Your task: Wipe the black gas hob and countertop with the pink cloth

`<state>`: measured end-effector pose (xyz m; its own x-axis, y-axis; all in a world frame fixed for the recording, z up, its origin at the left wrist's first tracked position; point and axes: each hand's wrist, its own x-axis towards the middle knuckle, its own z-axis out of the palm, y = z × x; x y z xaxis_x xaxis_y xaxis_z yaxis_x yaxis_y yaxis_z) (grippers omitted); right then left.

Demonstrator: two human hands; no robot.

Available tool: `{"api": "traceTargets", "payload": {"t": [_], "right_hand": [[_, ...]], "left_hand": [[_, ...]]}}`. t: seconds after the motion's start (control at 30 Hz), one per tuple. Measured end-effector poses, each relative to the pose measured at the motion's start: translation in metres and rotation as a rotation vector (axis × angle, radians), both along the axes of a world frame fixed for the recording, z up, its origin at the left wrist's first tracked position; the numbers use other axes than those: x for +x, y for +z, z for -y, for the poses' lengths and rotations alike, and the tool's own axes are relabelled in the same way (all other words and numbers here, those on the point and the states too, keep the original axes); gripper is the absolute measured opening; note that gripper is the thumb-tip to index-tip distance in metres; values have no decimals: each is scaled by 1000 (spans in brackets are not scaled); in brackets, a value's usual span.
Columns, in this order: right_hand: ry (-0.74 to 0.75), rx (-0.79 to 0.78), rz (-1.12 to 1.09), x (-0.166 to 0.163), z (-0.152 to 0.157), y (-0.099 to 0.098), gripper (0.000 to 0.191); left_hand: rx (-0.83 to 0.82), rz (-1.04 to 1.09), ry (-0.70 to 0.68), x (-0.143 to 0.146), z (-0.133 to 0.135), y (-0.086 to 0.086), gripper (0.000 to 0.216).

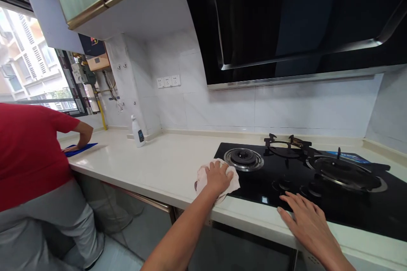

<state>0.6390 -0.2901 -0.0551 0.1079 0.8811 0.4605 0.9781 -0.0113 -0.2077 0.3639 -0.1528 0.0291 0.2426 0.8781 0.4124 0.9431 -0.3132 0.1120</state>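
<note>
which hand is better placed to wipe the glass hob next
Left, probably: the left hand is on a white cloth beside the hob; the right hand rests empty on the counter edge.

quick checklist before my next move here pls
white cloth under left hand: ok, on the white counter beside the black glass hob
steel burner ring: ok, cloth not touching it
hob knobs: cannot tell if off
right hand: ok, open and resting at the counter's front edge
co-worker's hand: ok, well apart from yours, on a blue cloth
</note>
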Motion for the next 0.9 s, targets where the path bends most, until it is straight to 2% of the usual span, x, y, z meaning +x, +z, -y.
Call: {"api": "traceTargets", "payload": {"t": [0.13,0.27,0.4,0.5,0.7,0.8,0.9], "right_hand": [[-11,18,-6,0,-4,-4,59],[-10,61,23,2,-7,-11,58],[-1,88,71,5,-7,-14,55],[-16,76,75,6,-6,-12,53],[-8,52,63,5,-3,-8,54],[-7,30,44,4,-2,-5,55],[6,12,30,4,-2,-4,55]], "left_hand": [[18,39,-83,13,34,-13,40],[-33,115,-292,44,81,-31,45],[-101,134,-426,73,108,-32,51],[-131,156,-451,77,111,-25,50],[-123,211,-473,57,95,-24,48],[-111,204,-416,40,84,-23,47],[-75,191,-329,11,69,-19,44]]}}
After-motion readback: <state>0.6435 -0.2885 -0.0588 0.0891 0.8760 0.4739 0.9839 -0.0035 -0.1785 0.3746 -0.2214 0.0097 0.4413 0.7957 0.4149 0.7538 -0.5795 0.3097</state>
